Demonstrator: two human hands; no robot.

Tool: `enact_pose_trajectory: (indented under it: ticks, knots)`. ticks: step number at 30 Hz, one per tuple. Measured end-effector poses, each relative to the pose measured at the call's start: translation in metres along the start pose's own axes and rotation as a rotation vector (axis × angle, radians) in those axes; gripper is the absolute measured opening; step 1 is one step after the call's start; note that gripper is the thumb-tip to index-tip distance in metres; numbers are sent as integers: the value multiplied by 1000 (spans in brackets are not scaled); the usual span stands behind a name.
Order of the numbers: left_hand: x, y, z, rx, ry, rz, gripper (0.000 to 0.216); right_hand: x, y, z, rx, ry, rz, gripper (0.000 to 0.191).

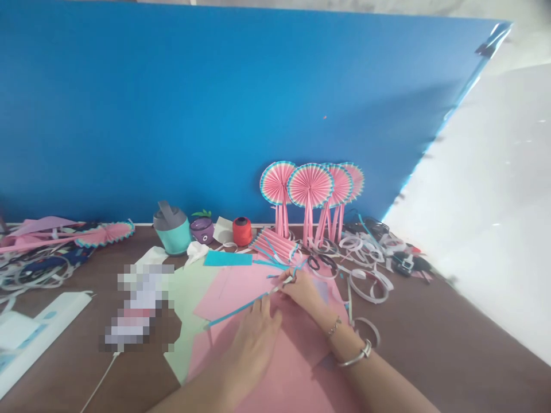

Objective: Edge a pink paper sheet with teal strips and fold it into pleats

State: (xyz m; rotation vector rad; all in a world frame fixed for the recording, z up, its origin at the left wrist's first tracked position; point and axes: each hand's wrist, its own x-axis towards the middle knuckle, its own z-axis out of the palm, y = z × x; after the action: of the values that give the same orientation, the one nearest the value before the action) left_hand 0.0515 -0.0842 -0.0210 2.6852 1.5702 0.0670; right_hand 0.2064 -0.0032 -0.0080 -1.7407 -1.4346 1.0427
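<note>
My left hand (253, 338) lies flat with fingers stretched out, pressing down on a pink paper sheet (297, 367) on the brown table (430, 344). My right hand (303, 289) is closed in a pinch on the end of a thin blue paper strip (235, 314) that runs along the sheet's edge. A bracelet and a bangle sit on my right wrist. A folded pink pleated fan (273, 244) with blue edging lies just beyond my right hand.
Several finished pink paper fans (310, 186) on stems stand against the blue board (215, 103). Nearby are scissors (321, 263), curled white tape strips (370, 284), a red thread spool (241, 230), a teal cup (173, 229), a purple pot (202, 228), and a pale green sheet (187, 292).
</note>
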Motion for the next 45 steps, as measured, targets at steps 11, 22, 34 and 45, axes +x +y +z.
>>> enact_pose_trajectory:
  ticks: [11,22,34,45]
  knots:
    - [-2,-4,-12,21,-5,62,38,1,4,1,36,-19,-5,21]
    - [11,1,-20,95,-77,113,43,2,4,1,-72,16,-33,17]
    - [12,-2,-9,140,-2,127,49,6,8,-7,-143,88,-58,20]
    - [12,0,-25,127,-54,145,43,3,1,-16,-234,107,-22,20]
